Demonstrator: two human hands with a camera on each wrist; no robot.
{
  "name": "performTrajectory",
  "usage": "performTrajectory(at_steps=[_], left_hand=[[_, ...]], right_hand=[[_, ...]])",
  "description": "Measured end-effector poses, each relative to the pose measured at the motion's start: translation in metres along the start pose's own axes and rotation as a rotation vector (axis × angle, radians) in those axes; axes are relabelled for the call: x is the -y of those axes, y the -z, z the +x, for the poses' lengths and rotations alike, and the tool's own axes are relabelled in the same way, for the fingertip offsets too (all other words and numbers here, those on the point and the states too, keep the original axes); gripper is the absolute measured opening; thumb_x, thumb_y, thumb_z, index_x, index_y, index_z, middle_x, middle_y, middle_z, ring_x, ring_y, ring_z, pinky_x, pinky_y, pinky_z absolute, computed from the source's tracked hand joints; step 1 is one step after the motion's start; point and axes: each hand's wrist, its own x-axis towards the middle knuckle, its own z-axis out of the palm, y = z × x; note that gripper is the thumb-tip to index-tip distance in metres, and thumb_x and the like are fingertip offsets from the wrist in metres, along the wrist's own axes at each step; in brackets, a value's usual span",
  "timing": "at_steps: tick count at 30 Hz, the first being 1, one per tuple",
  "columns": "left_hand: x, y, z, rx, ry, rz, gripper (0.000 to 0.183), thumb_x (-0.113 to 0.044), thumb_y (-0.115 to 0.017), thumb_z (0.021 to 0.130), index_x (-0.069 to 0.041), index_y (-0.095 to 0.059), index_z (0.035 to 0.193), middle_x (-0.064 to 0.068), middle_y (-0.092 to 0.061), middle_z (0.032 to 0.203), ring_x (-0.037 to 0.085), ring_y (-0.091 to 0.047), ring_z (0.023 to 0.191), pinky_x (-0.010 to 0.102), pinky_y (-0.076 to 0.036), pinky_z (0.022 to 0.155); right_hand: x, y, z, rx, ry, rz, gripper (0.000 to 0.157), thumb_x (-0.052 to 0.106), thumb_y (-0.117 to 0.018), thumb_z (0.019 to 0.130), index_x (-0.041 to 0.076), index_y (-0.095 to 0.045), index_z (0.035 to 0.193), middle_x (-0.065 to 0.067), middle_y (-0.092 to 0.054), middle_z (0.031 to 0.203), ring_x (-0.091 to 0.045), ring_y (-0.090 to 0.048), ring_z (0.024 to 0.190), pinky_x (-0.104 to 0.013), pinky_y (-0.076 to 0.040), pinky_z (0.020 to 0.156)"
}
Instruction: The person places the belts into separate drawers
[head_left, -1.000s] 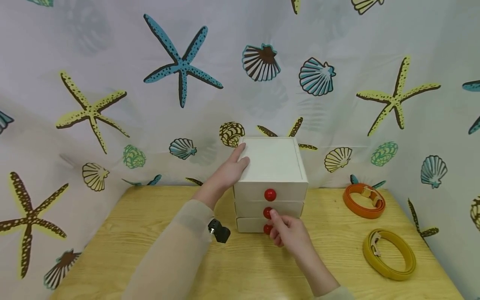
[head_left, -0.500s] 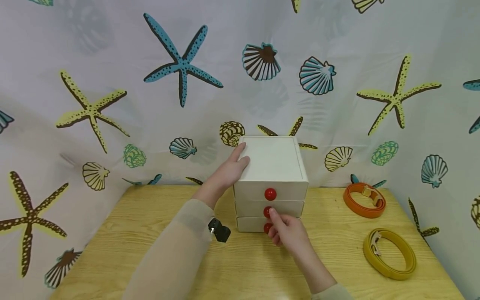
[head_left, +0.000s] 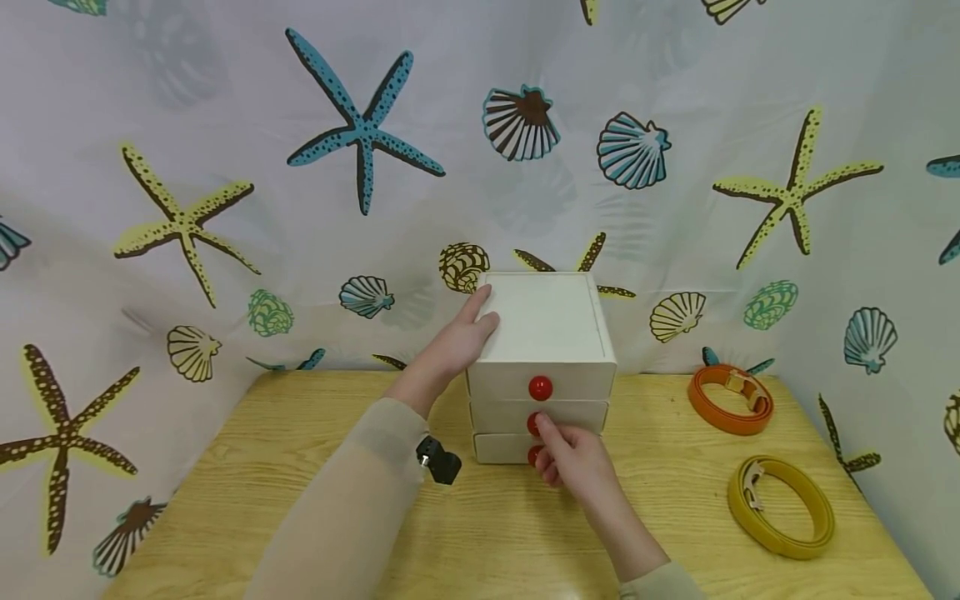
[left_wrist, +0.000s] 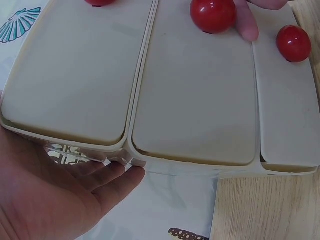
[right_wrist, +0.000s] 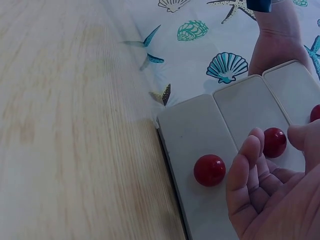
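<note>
A small white drawer cabinet stands on the table, its three drawers each bearing a round red knob. My left hand rests against the cabinet's left side near the top; in the left wrist view its fingers lie extended along that side. With thumb and fingers, my right hand pinches the middle knob. Just below is the bottom knob, partly hidden by that hand in the head view. The top knob is untouched. All the drawer fronts look pushed in.
On the right of the wooden table lie two coiled belts: an orange belt at the back and a yellow belt nearer. A curtain with starfish and shells hangs behind the cabinet. A black device sits at the left wrist.
</note>
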Motion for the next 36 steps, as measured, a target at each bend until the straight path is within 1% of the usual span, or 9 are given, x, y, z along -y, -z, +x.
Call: performTrajectory(at_steps=[5,12,19,29,36], left_hand=[[-0.0017,0.0001,-0.0005,-0.001,0.002,-0.003,0.068,-0.034,-0.036,0.119,-0.022,-0.008,0.18,0.006,0.001,0.186,0.027,0.003,0.17,0.052,-0.002,0.136],[-0.0014,-0.0004,0.0004,-0.002,0.005,-0.005,0.068,-0.034,-0.036,0.119,-0.023,-0.008,0.18,0.006,0.0,0.186,0.028,0.002,0.17,0.052,-0.003,0.136],[-0.001,-0.0001,0.0006,-0.004,0.003,-0.011,0.068,-0.034,-0.037,0.119,-0.023,-0.008,0.18,0.005,0.0,0.186,0.027,0.002,0.17,0.052,-0.003,0.136],[-0.001,0.0004,0.0,-0.003,0.008,-0.007,0.068,-0.035,-0.037,0.119,-0.024,-0.008,0.18,0.005,0.0,0.186,0.027,0.003,0.17,0.052,-0.002,0.135],[-0.0014,-0.0004,-0.0017,0.0,0.018,-0.014,0.068,-0.035,-0.037,0.119,-0.025,-0.008,0.18,0.004,0.001,0.186,0.028,0.003,0.17,0.054,-0.002,0.135]], right_hand=[[0.0003,-0.001,0.0007,0.001,0.006,0.008,0.053,0.047,-0.066,0.112,-0.003,-0.076,0.096,-0.006,-0.067,0.071,-0.016,-0.061,0.061,-0.031,-0.053,0.062],[-0.0008,-0.0028,0.0011,-0.006,0.029,0.01,0.053,0.047,-0.067,0.111,-0.002,-0.077,0.096,-0.005,-0.067,0.07,-0.016,-0.06,0.06,-0.032,-0.053,0.06],[-0.001,-0.0042,0.0019,-0.004,0.027,0.03,0.049,0.043,-0.067,0.112,-0.005,-0.078,0.106,-0.005,-0.066,0.071,-0.015,-0.059,0.061,-0.032,-0.055,0.062],[0.0002,-0.0056,0.0005,-0.002,0.033,0.054,0.048,0.041,-0.067,0.112,-0.005,-0.078,0.105,-0.004,-0.064,0.07,-0.015,-0.058,0.061,-0.03,-0.053,0.06],[-0.0001,-0.0051,-0.0003,0.006,0.024,0.038,0.048,0.04,-0.065,0.113,-0.006,-0.077,0.106,-0.004,-0.064,0.071,-0.015,-0.058,0.062,-0.029,-0.054,0.062]])
